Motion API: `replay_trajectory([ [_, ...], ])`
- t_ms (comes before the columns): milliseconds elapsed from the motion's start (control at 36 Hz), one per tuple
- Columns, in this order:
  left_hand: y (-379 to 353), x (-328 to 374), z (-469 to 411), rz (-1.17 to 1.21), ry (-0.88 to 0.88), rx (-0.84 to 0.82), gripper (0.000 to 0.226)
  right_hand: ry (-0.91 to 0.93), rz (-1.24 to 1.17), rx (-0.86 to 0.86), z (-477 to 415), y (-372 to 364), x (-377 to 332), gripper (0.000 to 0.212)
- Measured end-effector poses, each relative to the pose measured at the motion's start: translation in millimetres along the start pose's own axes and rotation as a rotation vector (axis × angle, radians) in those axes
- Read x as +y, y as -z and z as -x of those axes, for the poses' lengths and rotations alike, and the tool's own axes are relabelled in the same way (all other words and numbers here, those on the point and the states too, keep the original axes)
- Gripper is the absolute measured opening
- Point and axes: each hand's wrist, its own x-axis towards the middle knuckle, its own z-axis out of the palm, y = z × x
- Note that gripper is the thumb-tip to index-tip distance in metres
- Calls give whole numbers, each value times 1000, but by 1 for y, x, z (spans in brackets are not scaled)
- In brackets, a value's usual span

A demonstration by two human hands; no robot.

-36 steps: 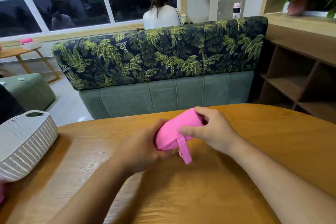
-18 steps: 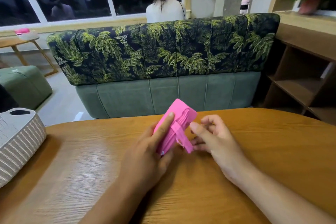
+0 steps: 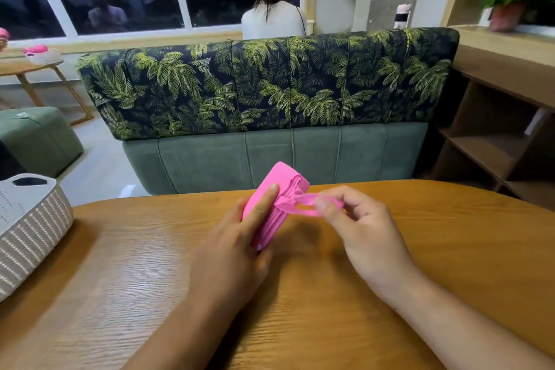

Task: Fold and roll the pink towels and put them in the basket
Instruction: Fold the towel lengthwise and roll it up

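Observation:
A rolled pink towel [image 3: 283,186] stands on end above the middle of the wooden table [image 3: 120,264]. My left hand [image 3: 240,246] grips the roll from the left, with the index finger laid along its side. My right hand [image 3: 357,225] pinches the towel's pink loop strap [image 3: 300,207] and holds it stretched out to the right of the roll. The white woven basket [image 3: 33,228] sits at the table's left edge, partly out of frame.
Behind the table stands a green sofa [image 3: 270,153] with a palm-print back. A person sits beyond it, facing away. Wooden shelves [image 3: 495,144] are at the right, and a green ottoman [image 3: 33,135] is on the floor at the left.
The roll passed into my left hand alone and was turned upright. My right hand let go of the roll, then took the hanging strap and pulled it out to the right.

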Motion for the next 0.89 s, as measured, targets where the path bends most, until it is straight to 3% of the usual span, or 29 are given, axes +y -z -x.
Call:
replay_trajectory([
  [111,0,0,-1,-69,-60,-67,107,-219,-520,11,-12,10,-13,19],
  [167,-2,-2,-1,-80,-111,-85,108,-323,-625,42,-16,18,-17,18],
  [389,-1,3,1,-30,-412,-109,98,-380,-273,26,-26,43,-6,24],
  [583,0,7,5,83,-544,-29,90,-585,-193,-169,-19,41,-3,21],
  [667,-3,12,8,266,-417,8,91,-662,-296,-159,-16,36,-1,26],
  [778,-3,26,9,749,-26,3,94,-700,-382,-182,-9,18,6,16],
  [889,-7,36,7,950,155,38,93,-668,-178,-226,3,-5,13,19],
])
